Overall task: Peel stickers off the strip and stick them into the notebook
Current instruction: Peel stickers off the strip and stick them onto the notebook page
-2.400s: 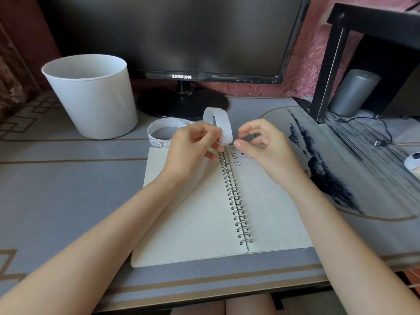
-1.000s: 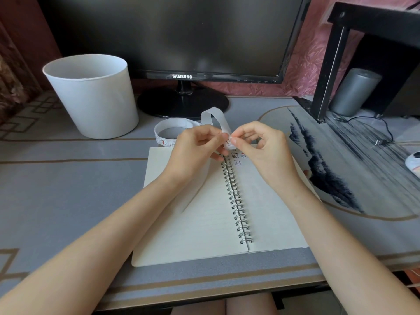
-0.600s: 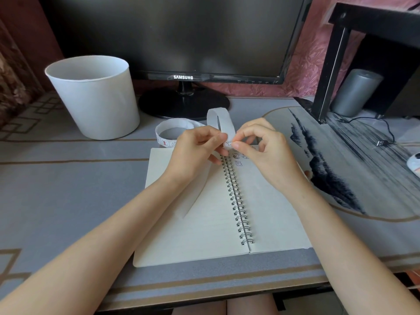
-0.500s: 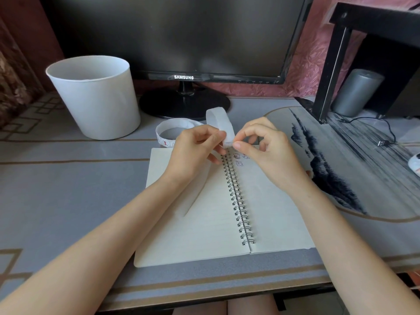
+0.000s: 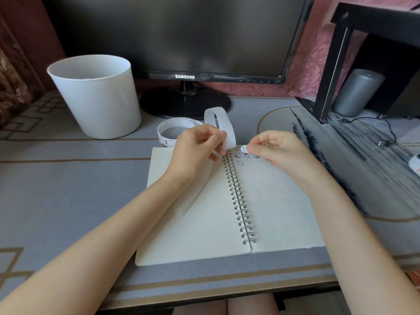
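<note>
Left hand (image 5: 196, 153): fingers (image 5: 212, 133) curled, pinching the looped sticker strip (image 5: 225, 125) over the spiral of the open notebook (image 5: 204, 223) on the counter (image 5: 68, 189). Right hand (image 5: 280, 151): fingertips pressed together on one round sticker (image 5: 244, 148), just above the right page's top.

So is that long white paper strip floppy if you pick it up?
Probably floppy but springy: the long white paper strip arches in a loop above the left hand instead of standing straight. It's likely very light, since a fingertip pinch carries it. It probably tears easily, being thin.
</note>
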